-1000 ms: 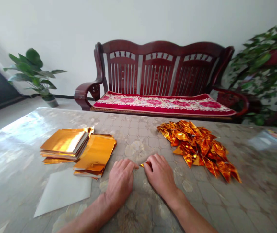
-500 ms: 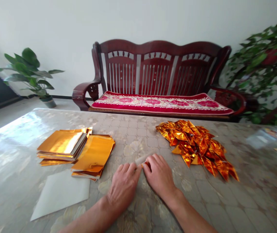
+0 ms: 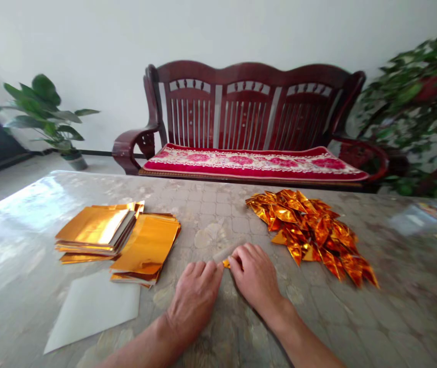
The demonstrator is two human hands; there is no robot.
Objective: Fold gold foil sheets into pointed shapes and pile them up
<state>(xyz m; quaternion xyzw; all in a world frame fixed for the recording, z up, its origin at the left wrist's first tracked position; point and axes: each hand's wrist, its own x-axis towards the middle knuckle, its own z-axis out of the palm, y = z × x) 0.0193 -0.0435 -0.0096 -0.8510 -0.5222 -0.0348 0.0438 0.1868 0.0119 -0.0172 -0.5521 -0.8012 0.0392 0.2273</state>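
My left hand [image 3: 197,287] and my right hand [image 3: 257,273] lie close together on the table, with fingers curled down. Between them they hold a sheet of gold foil paper [image 3: 226,263], pale side mostly showing as a narrow strip beyond the fingertips. Only a small gold bit of it is visible; the hands hide most of the sheet. Left of my left hand stand two stacks of gold foil paper, a nearer stack [image 3: 147,243] and a farther stack [image 3: 90,226]. A heap of folded gold foil pieces [image 3: 312,230] spreads out beyond my right hand.
A pale sheet [image 3: 93,309] lies flat at the table's left front. Clear plastic packaging [image 3: 421,217] is at the right. Past the table [image 3: 203,202] stands a dark red wooden bench [image 3: 243,112] with a patterned cushion. Potted plants flank it: one plant [image 3: 49,115], another [image 3: 417,97].
The right hand has shifted slightly right, and a little more gold shows between the hands. The stacks and heap look unchanged, apart from a slight camera shift.
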